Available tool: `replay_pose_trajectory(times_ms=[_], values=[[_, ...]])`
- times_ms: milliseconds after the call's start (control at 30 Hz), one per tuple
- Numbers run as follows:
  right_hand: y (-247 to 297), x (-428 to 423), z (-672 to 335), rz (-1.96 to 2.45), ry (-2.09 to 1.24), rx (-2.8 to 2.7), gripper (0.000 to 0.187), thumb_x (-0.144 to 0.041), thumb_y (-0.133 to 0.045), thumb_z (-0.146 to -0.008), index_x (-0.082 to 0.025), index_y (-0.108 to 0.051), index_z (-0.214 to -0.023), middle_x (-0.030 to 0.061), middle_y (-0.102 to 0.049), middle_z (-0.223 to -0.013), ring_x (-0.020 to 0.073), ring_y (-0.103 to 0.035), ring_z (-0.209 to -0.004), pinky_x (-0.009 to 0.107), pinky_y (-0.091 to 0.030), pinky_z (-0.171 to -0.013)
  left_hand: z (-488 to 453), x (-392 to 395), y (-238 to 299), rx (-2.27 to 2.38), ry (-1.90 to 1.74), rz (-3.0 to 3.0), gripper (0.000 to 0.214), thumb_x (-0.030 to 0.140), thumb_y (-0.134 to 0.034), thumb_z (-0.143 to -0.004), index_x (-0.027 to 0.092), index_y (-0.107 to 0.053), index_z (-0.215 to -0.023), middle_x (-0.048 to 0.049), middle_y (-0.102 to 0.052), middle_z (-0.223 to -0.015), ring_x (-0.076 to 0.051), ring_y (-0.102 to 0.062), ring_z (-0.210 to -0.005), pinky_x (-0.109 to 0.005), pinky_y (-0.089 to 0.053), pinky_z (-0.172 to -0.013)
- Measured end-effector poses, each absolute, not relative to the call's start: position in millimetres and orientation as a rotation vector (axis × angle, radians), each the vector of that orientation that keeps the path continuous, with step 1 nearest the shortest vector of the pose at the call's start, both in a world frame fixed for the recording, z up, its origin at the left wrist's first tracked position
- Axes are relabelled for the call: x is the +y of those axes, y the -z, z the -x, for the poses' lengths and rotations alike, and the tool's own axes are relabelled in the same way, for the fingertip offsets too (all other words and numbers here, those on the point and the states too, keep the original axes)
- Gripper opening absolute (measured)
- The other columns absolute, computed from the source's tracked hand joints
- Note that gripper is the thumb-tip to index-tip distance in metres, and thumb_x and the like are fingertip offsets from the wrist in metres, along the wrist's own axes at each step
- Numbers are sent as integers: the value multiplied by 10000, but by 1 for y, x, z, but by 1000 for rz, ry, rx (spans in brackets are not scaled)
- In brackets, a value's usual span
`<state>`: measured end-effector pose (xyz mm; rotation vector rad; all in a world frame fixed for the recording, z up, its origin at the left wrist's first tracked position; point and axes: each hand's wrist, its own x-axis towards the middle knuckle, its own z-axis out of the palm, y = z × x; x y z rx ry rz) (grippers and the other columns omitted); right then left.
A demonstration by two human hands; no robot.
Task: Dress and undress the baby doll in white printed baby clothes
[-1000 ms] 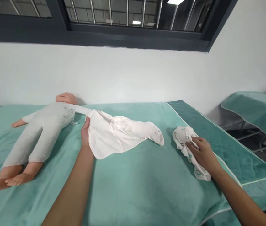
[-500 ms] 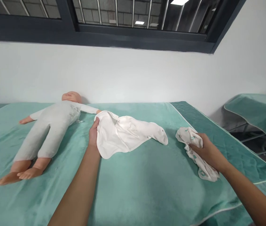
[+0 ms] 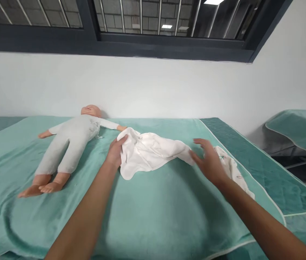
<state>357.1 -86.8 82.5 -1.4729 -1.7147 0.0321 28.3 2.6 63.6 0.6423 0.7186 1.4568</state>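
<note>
My left hand point(image 3: 116, 151) grips the left edge of a white baby garment point(image 3: 153, 151), thumb on top. The garment stretches rightward over the green blanket and narrows to a sleeve-like end. Beside that end is my right hand point(image 3: 208, 159), fingers apart and holding nothing; whether a fingertip touches the cloth I cannot tell. A crumpled white cloth with a small green print point(image 3: 232, 169) lies behind my right hand and is partly covered by it. To the left, a baby doll point(image 3: 74, 135) in pale clothing rests on its back, one hand close to the garment.
The green blanket point(image 3: 153, 213) covers the bed, with a darker green quilted cover point(image 3: 253, 162) at the right. A white wall point(image 3: 153, 86) and a dark-framed barred window point(image 3: 169, 45) stand behind. Another green-covered bed point(image 3: 299, 130) is at the far right.
My right hand has let go of the printed cloth, which now lies on the bed, and has moved left to the garment's end. My left hand keeps its hold. The view has shifted slightly.
</note>
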Motion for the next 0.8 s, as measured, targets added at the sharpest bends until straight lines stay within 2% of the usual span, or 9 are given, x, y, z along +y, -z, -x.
replay_pose_trajectory(times_ms=[133, 233, 367, 467, 533, 600, 667, 733, 800], values=[[-93, -37, -280, 1328, -137, -2011, 470, -349, -596, -889, -189, -520, -1325, 142, -567, -1399, 298, -508, -1296, 469, -389, -1083, -18, -30, -103, 862, -1419, -899, 335, 275, -874, -654, 127, -721, -913, -42, -719, -762, -169, -655, -665, -257, -508, -636], [-109, -13, -241, 1310, -171, -2260, 335, -296, -548, -908, -218, -599, -1229, 101, -661, -1237, 296, -588, -1136, 465, -414, -1005, -10, -58, -137, 881, -1445, -1131, 307, 307, -857, -683, 147, -729, -911, -48, -720, -839, -180, -643, -737, -249, -479, -646], [-132, -6, -225, 1285, -162, -2160, 252, -214, -480, -888, -212, -625, -1095, 87, -662, -1106, 251, -599, -992, 388, -439, -875, 2, -83, -160, 964, -1493, -1219, 245, 318, -833, -719, 156, -712, -857, -44, -697, -841, -183, -614, -767, -249, -449, -664], [-151, -20, -225, 1176, -235, -2054, 193, -151, -493, -807, -222, -621, -933, 33, -618, -913, 201, -564, -845, 324, -429, -777, 8, -86, -159, 1143, -1591, -1325, 270, 286, -815, -729, 193, -695, -952, -19, -661, -858, -185, -594, -799, -268, -451, -729], [-165, -37, -224, 1093, -269, -2035, 215, -113, -494, -753, -229, -617, -886, 1, -553, -819, 173, -517, -752, 297, -410, -714, 7, -83, -156, 1277, -1635, -1516, 442, 227, -828, -687, 237, -674, -1101, -12, -641, -954, -203, -594, -890, -296, -457, -827], [-180, -57, -223, 1011, -277, -2044, 243, -92, -486, -732, -233, -622, -876, -10, -517, -798, 158, -490, -721, 283, -391, -681, 0, -82, -155, 1306, -1600, -1757, 596, 180, -843, -635, 274, -656, -1193, -22, -622, -1095, -240, -573, -1063, -334, -428, -961], [-196, -75, -221, 967, -250, -2053, 241, -90, -482, -732, -231, -627, -864, -7, -513, -803, 154, -482, -718, 280, -382, -672, -11, -83, -157, 1216, -1475, -1905, 583, 160, -851, -605, 283, -689, -1152, -30, -626, -1153, -272, -539, -1167, -351, -387, -1033], [-210, -87, -222, 967, -191, -2033, 249, -93, -476, -733, -228, -631, -872, -2, -517, -804, 157, -482, -718, 286, -382, -672, -24, -87, -160, 1097, -1313, -1880, 454, 156, -843, -608, 269, -731, -1033, -32, -669, -1070, -284, -571, -1098, -343, -404, -986], [-223, -94, -226, 985, -104, -1997, 258, -99, -470, -740, -227, -633, -894, 3, -520, -799, 166, -489, -725, 293, -386, -676, -33, -91, -162, 1041, -1228, -1781, 309, 143, -813, -624, 256, -742, -902, -27, -689, -911, -278, -597, -932, -328, -429, -869]])
